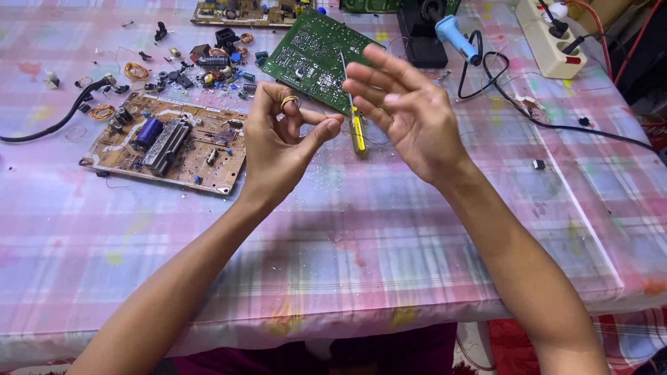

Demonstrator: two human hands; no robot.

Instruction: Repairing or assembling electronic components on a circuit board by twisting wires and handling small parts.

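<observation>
- Left hand (pixel 278 142): pinching small wire coil (pixel 290 101) at fingertips, raised over the table (pixel 389 236).
- Right hand (pixel 406 111): open, fingers spread, empty.
- Yellow-handled screwdriver (pixel 357 132) lies between the hands, by the green circuit board (pixel 313 59).

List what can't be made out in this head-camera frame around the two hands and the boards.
- Head view: the wire ring in the left hand is half hidden by fingers.
- The screwdriver: its shaft passes behind the right hand.
- The green board: its near corner is covered by both hands.
- The top board is cut off by the frame edge.
- The loose parts are too small to identify.
</observation>
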